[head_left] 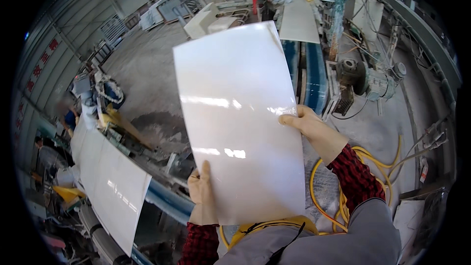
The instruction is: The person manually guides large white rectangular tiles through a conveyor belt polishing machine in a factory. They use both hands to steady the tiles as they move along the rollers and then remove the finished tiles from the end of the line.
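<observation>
A large glossy white tile (240, 132) is held up before me, tilted, with bright light streaks reflected on its face. My left hand (200, 189), in what looks like a pale glove, grips its lower left edge with the thumb on the face. On the upper right edge my right hand (316, 126), likewise covered, is closed with its thumb pressed on the surface. The fingers of both hands are largely hidden behind the tile. To my left, a row of similar white tiles (114, 179) lies on a blue-framed conveyor.
Ahead stands another blue conveyor (315, 78) bearing a pale tile (300, 19). A motor (380, 84) sits to its right. Yellow hose (314, 186) coils on the floor at my right. Two people are at the far left, one near the tile line (68, 115).
</observation>
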`<state>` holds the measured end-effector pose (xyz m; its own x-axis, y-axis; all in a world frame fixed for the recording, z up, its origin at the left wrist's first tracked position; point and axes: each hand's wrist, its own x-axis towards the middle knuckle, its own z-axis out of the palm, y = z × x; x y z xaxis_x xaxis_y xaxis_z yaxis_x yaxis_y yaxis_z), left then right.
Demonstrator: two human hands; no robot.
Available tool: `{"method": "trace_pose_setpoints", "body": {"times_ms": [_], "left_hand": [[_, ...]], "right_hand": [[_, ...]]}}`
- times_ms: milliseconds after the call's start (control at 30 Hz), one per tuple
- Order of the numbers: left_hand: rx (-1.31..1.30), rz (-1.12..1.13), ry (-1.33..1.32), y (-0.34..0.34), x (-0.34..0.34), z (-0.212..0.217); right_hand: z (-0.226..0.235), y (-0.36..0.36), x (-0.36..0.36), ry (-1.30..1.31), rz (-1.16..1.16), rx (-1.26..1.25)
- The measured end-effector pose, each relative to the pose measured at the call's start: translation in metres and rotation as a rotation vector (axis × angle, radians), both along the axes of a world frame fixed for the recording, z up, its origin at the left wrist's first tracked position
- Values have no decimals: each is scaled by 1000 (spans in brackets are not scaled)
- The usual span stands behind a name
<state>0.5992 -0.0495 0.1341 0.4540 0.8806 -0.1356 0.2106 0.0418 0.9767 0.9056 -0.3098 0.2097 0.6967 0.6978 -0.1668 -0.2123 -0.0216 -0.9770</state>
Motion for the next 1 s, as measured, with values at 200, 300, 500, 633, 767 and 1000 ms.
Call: {"method": "trace_pose_setpoints", "body": {"times_ms": [200,300,500,633,767,1000], "left_hand": [[-264,-329,-24,0,115,-63],[-195,-470,205,11,185,-97],[-204,-619,231,38,323,-112],[-244,-724,232,58,388,-101],[-252,-688,294,60,435,-94],[-397,-650,228,55,490,-124]], "right_hand": [[-72,-47,59,58,-270,-72],[-117,-56,105,189,-387,-85],[-164,-38,190,222,-678,-273],[-161,-25,225,333,-733,-257],[-152,-20,256,305,-719,-346],[-171,-44,297,263,-596,-429]]}}
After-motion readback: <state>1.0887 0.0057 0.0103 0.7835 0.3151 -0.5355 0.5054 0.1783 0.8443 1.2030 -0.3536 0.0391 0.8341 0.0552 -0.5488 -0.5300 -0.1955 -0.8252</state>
